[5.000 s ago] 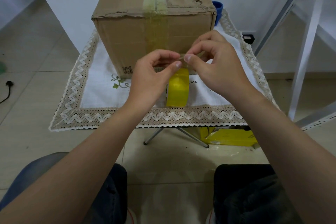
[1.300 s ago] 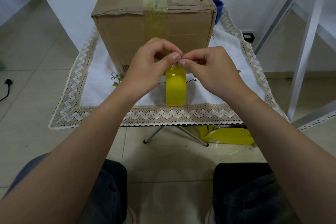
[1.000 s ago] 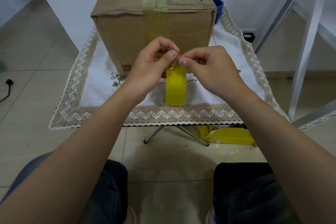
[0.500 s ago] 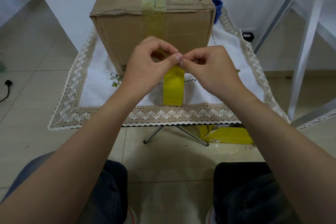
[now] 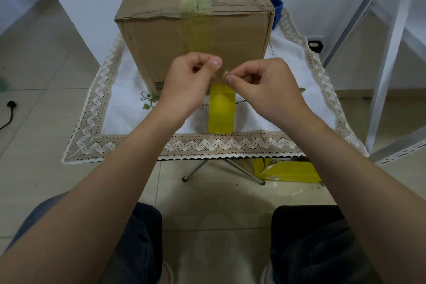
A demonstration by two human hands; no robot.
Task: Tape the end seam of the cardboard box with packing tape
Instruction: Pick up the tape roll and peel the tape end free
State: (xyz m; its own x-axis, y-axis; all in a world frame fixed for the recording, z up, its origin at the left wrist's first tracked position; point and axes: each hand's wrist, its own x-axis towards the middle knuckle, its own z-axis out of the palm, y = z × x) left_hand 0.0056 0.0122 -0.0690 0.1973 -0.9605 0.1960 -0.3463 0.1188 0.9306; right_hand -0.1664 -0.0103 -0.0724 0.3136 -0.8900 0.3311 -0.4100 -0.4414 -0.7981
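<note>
A brown cardboard box (image 5: pixel 159 39) stands on a small table, with a strip of yellowish clear tape (image 5: pixel 198 27) running along its top and down its near end face. In front of the box a yellow roll of packing tape (image 5: pixel 221 110) hangs on edge from my hands. My left hand (image 5: pixel 186 85) grips the roll's top, thumb raised. My right hand (image 5: pixel 265 85) pinches a crumpled loose bit of tape at the roll's top, between the two hands. Both hands are just in front of the box's lower end face.
A white tablecloth with a lace zigzag border (image 5: pixel 207 145) covers the folding table. A blue object (image 5: pixel 276 7) peeks out behind the box at right. Yellow packaging (image 5: pixel 290 172) lies on the tiled floor under the table. White metal frame bars (image 5: pixel 387 57) stand at right.
My hands have pulled slightly apart at the top of the roll, and the right fingers now pinch a small lifted bit of tape. The roll stays hanging in the same spot.
</note>
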